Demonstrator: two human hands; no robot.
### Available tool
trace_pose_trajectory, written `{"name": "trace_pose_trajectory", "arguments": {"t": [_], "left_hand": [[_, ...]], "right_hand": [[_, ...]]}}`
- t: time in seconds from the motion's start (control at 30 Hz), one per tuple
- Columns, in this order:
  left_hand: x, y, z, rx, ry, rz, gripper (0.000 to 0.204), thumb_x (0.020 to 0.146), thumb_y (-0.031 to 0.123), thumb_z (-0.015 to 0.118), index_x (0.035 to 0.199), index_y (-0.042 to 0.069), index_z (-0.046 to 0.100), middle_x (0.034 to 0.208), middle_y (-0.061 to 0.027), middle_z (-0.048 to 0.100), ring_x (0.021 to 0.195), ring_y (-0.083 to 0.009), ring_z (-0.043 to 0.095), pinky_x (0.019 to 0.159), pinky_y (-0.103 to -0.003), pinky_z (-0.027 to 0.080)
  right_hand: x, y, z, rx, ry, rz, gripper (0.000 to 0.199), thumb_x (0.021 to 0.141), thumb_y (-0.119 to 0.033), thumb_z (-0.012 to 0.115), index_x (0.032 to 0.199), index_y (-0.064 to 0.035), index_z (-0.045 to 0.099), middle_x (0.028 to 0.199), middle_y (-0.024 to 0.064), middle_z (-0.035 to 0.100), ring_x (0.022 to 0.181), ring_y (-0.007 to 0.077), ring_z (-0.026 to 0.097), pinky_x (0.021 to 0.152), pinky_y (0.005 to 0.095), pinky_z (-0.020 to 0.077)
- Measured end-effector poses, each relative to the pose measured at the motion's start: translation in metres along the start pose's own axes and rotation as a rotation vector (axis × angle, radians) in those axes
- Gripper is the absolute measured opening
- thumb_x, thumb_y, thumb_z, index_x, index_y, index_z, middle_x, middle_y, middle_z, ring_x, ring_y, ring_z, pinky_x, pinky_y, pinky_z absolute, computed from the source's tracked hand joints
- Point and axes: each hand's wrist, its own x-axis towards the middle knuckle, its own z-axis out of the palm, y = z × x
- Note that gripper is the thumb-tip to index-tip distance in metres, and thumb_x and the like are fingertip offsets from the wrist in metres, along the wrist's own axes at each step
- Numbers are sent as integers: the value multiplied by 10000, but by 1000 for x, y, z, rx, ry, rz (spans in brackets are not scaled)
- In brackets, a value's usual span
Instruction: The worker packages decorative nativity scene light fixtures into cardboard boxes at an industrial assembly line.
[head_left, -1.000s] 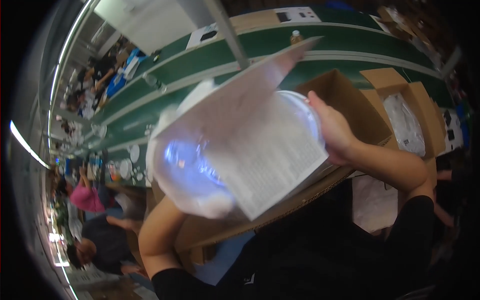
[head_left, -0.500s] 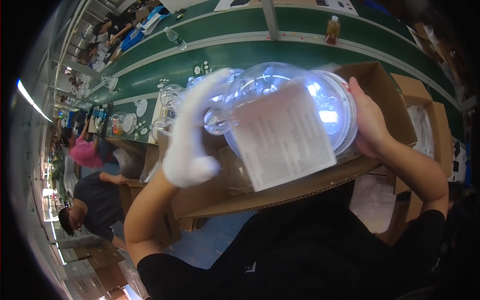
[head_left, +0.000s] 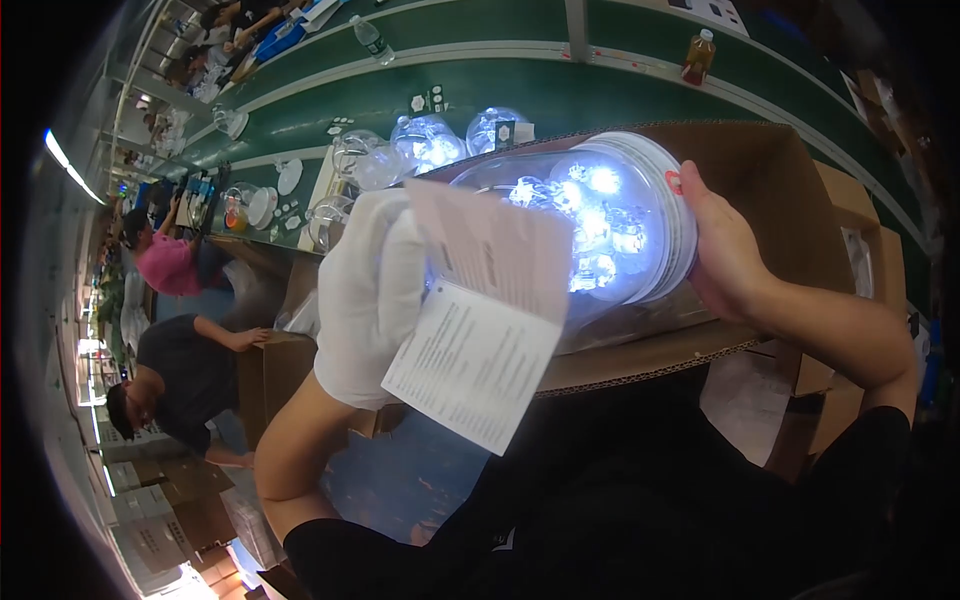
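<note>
A clear round lamp with bright blue-white lights inside hangs in front of me, above an open cardboard box. My right hand, bare, grips the lamp's right rim. My left hand, in a white glove, holds the lamp's left side together with a folded printed paper sheet that covers the lamp's lower left part.
A green conveyor belt runs behind the box, with several clear lamp globes, small white parts and two bottles on it. Two seated people work at the left among cardboard boxes. More cartons stand at the right.
The paper sheet, first spread wide over the lamp, has folded down and slid to the lower left. The lit lamp face now shows, and both hands have shifted with it.
</note>
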Motion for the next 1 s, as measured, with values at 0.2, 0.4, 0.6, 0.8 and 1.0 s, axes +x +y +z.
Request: {"name": "trace_pose_trajectory", "arguments": {"t": [0.2,0.4,0.6,0.8,1.0], "left_hand": [[10,-9,-14,156,-62,384,238,982,119,488,1124,-19,621,1077,-152,609,950,-279,596,869,-350,472],[27,-14,-29,322,-265,747,498,727,-28,673,1215,67,643,1267,-155,623,1156,-376,596,961,-432,489],[19,-8,-25,316,-230,795,504,631,-37,769,1108,113,708,1254,-151,621,1143,-369,618,904,-427,521],[8,-12,-40,198,-238,575,416,699,-61,776,1084,94,758,1312,-178,602,780,-152,659,688,-265,537],[6,0,-48,124,-505,483,592,664,-166,574,1132,141,763,1449,-202,506,729,-148,636,645,-241,503]], "right_hand": [[-3,3,-1,78,90,-16,521,1086,-461,367,1279,-24,575,1172,100,653,1066,184,630,965,370,500],[-8,9,-1,79,146,66,530,1083,-476,362,1288,-32,564,1186,108,649,1104,204,627,982,386,500],[-9,19,-10,102,126,128,548,1086,-477,336,1322,-29,544,1231,124,639,1120,223,630,981,409,510],[-16,19,-5,113,145,164,567,1088,-482,319,1353,-27,529,1263,135,628,1151,240,622,1002,411,502],[-18,16,1,118,118,158,543,1088,-466,354,1316,-21,567,1261,105,645,1131,195,627,993,370,493]]}}
